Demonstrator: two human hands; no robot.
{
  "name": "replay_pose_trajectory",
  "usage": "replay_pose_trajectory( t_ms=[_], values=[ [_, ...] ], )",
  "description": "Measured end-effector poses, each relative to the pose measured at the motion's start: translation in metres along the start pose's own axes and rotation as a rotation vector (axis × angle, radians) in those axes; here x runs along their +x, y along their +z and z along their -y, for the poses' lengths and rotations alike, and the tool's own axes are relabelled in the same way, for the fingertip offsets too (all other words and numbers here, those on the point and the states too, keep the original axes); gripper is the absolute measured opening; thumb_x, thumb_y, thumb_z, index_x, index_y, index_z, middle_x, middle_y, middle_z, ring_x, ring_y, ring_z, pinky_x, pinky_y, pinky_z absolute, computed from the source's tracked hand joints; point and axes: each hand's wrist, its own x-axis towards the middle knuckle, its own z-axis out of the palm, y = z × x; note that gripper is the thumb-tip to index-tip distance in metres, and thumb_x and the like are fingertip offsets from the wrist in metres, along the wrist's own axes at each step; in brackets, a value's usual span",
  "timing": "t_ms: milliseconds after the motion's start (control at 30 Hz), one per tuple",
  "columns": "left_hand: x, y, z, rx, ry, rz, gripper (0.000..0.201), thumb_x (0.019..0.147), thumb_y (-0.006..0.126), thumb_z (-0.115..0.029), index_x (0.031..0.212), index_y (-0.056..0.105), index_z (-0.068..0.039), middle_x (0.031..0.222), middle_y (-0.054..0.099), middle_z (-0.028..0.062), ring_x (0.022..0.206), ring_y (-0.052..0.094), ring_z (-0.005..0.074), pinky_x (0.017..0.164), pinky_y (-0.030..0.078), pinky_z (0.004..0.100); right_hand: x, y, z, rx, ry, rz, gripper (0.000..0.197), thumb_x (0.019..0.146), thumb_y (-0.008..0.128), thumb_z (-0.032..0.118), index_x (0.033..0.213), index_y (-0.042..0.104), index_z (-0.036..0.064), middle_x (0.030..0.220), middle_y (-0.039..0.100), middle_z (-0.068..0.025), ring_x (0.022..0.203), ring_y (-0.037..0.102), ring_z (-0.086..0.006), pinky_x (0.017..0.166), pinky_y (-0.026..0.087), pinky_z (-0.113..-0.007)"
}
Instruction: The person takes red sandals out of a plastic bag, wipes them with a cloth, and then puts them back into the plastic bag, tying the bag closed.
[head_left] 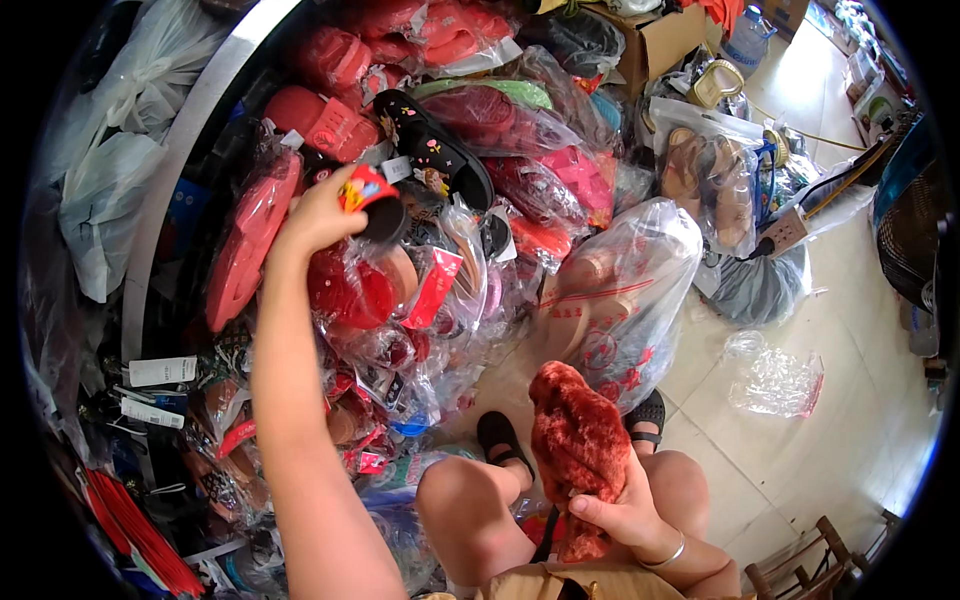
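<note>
My left hand (322, 212) reaches over a pile of bagged footwear and grips a small black slipper (385, 215) by its red strap with a yellow pattern. Beside it in the pile lie a black slipper with small colourful charms (435, 145) and a long pink-red slipper in clear plastic (255, 235). My right hand (615, 510), near my knees, is closed around a rust-red plush piece (577, 430) with a long, slipper-like outline. Its exact kind I cannot make out. The thumb lies on its near side, and the other fingers are mostly hidden behind it.
A large clear bag of sandals (620, 295) stands on the tiled floor before my feet. Farther right are bagged brown sandals (708, 180) and a crumpled clear wrapper (775, 372). A cardboard box (660, 45) and a water bottle (748, 42) stand at the back.
</note>
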Motion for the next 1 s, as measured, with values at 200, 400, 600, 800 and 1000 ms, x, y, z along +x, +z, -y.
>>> replay_pose_trajectory(
  t_ms=[200,400,600,800,1000],
  values=[
    [0.004,-0.012,-0.049,0.560,-0.069,-0.131,0.095,0.072,0.063,-0.070,0.141,0.044,-0.007,0.135,0.052,0.0159,0.129,0.045,0.0309,0.106,0.030,0.0531,0.007,0.004,-0.007,-0.045,-0.028,0.002,0.077,0.082,0.075,0.004,0.143,0.028,0.0029,0.133,0.049,-0.0088,0.121,0.051,-0.0173,0.102,0.042,-0.035],
    [0.080,0.055,-0.101,0.386,0.308,-0.111,0.061,0.076,0.068,-0.051,0.122,0.059,-0.012,0.137,0.050,0.0142,0.136,0.037,0.0305,0.108,0.028,0.0572,0.009,0.009,-0.008,-0.003,-0.025,0.031,0.075,0.083,0.072,0.002,0.143,0.027,0.0032,0.132,0.050,-0.0090,0.119,0.052,-0.0172,0.101,0.043,-0.036],
    [0.097,0.044,-0.036,0.271,0.109,0.319,0.093,0.058,0.079,-0.044,0.141,0.045,-0.019,0.150,0.031,0.0178,0.138,0.029,0.0383,0.114,0.029,0.0416,0.011,0.012,-0.003,0.045,0.048,0.031,0.075,0.083,0.072,0.002,0.143,0.027,0.0036,0.133,0.049,-0.0088,0.120,0.050,-0.0169,0.102,0.042,-0.036],
    [0.086,0.061,-0.043,0.238,0.235,0.111,0.073,0.065,0.069,-0.030,0.135,0.052,-0.015,0.142,0.044,0.0180,0.128,0.043,0.0394,0.108,0.037,0.0422,0.015,0.014,-0.009,-0.010,0.073,0.051,0.076,0.082,0.073,0.003,0.143,0.028,0.0039,0.134,0.047,-0.0071,0.123,0.048,-0.0160,0.104,0.039,-0.035],
    [0.076,0.063,-0.059,0.030,0.370,0.035,0.038,0.075,0.064,-0.022,0.111,0.065,-0.008,0.126,0.060,0.0121,0.119,0.051,0.0371,0.101,0.041,0.0429,0.015,0.012,-0.008,-0.028,0.054,0.033,0.078,0.082,0.074,0.003,0.144,0.027,0.0038,0.135,0.047,-0.0064,0.123,0.047,-0.0159,0.105,0.038,-0.035]
  ],
)
